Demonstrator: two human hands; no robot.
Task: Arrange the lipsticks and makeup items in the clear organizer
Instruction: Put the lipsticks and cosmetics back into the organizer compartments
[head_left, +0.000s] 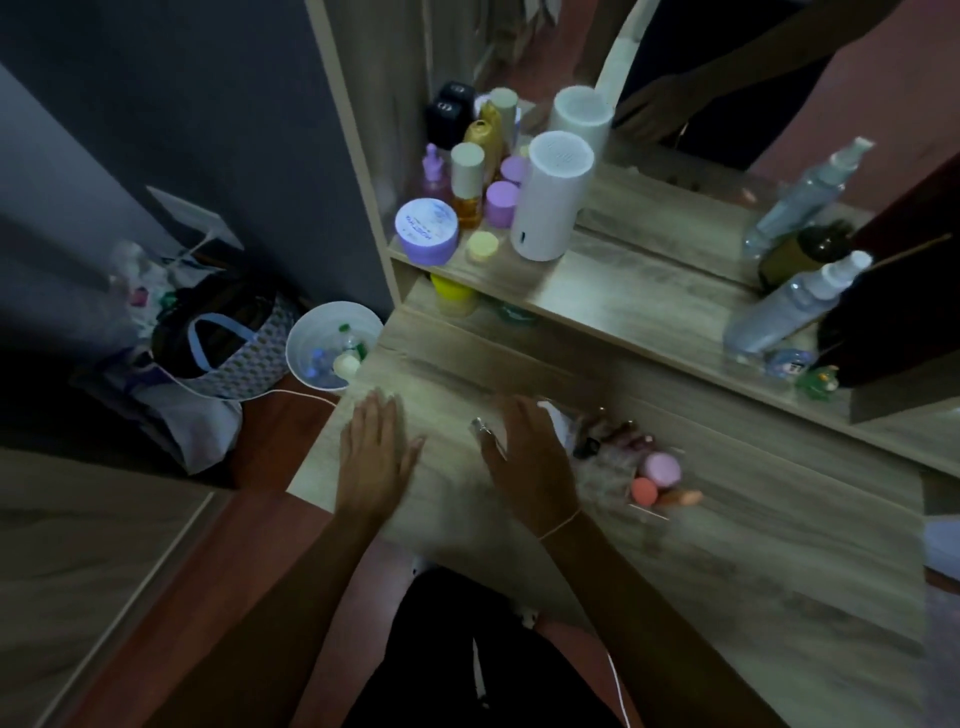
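Note:
The clear organizer (657, 512) sits on the wooden vanity top, just right of my right hand. Inside it lie a pink round compact (661, 467), a coral sponge (644, 489), an orange tube (683, 498) and several dark lipsticks (623, 434); the picture is blurred there. My right hand (524, 452) hovers over the desk with fingers spread, and a small silvery item (480, 428) shows at its thumb; I cannot tell if it is gripped. My left hand (376, 457) rests flat and open on the desk to the left, holding nothing.
A raised shelf holds a white cylinder (550, 197), purple jars (427, 231), bottles and a spray bottle (789, 306) before a mirror. A yellow cup (454, 293) stands under the shelf. A white bin (330, 345) and a bag (218, 353) are on the floor at left.

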